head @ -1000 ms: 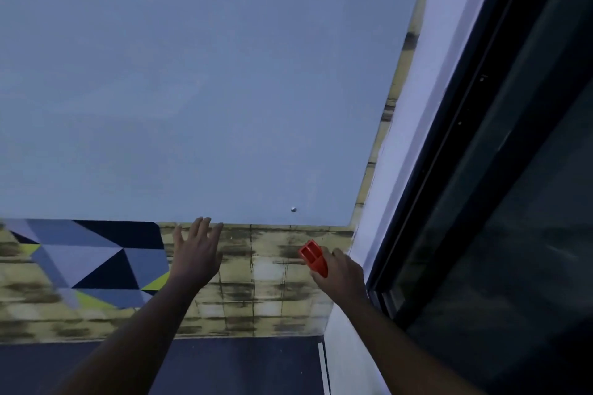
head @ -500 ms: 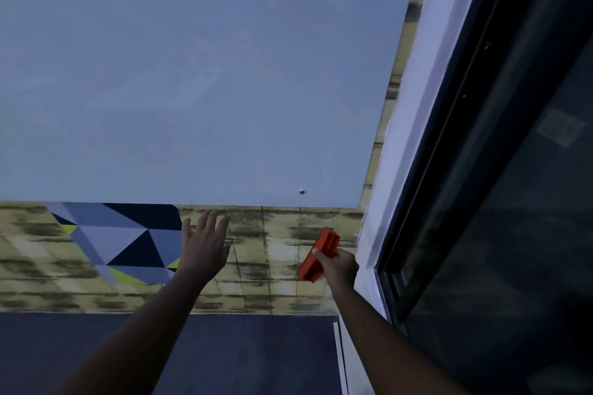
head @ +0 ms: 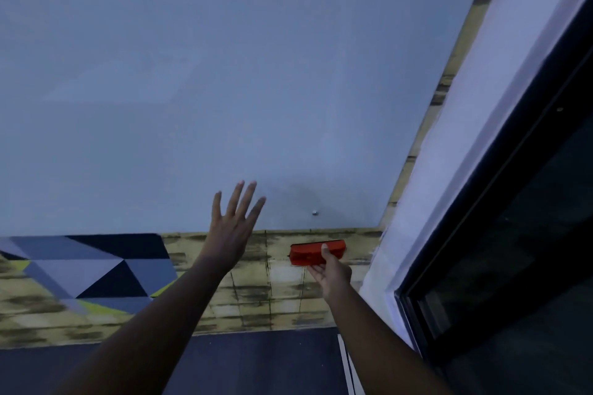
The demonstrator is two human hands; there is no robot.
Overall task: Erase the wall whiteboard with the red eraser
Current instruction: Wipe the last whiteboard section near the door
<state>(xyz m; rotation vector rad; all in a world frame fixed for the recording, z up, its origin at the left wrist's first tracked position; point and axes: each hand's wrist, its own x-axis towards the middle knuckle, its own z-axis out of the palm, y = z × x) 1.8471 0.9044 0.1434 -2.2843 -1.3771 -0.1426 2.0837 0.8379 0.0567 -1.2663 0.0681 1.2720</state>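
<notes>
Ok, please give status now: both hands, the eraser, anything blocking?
Left hand open, fingers spread over whiteboard lower edge. Right hand grips red eraser, below the board. Nothing blocking.

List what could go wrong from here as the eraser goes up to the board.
1. The right hand pinches the red eraser only at its lower edge, so it may twist or slip once pressed.
2. The eraser sits below the whiteboard, over the patterned wall; rubbing there could smear it.
3. The left hand, fingers spread over the board's lower edge, could smudge it.
</notes>
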